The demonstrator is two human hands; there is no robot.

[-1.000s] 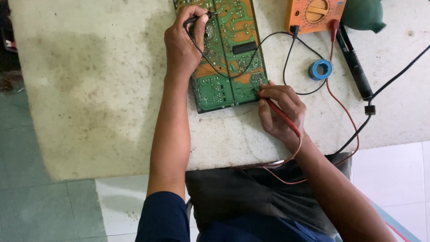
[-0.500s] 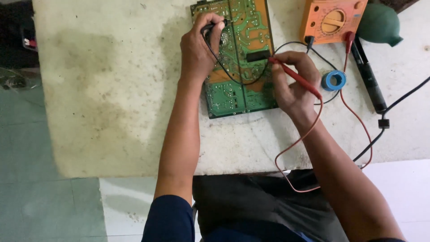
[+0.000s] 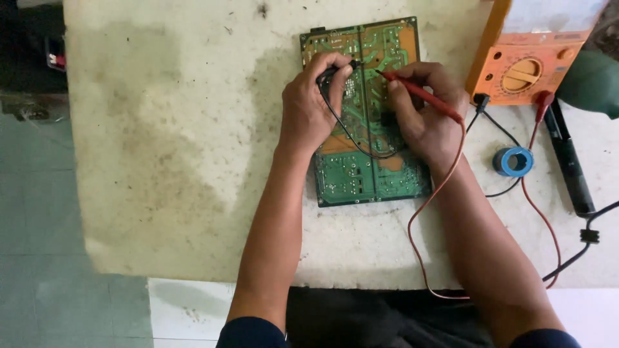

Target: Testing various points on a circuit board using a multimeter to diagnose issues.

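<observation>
While the green and orange circuit board (image 3: 371, 129) lies flat, solder side up, in the upper middle of a worn, stained pale tabletop (image 3: 167, 129), both hands work over its upper half. The left hand (image 3: 309, 109) rests on the board's left edge, its fingers pinched together on a slim black probe (image 3: 335, 71) whose tip meets the board near the top centre seam. A thin black lead (image 3: 351, 138) loops from that probe down across the board and on to the right. The right hand (image 3: 422, 113) sits over the board's right side, fingers closed on a red probe (image 3: 419, 95) held at a slant, its point aimed up and left just beside the black tip; whether the red point actually touches the copper is hard to tell from here. The red lead (image 3: 425, 238) trails off the hand's heel, curves down past the table edge and swings back up to the right.

An orange boxy multimeter (image 3: 529, 58) with a round dial stands at the upper right, black and red plugs seated in its lower edge. Below it lies a small blue ring-shaped spool (image 3: 513, 161), and just beside that a long black rod-like tool (image 3: 569, 164) with its cable. A rounded dark green object (image 3: 590, 80) is cut off by the right edge.
</observation>
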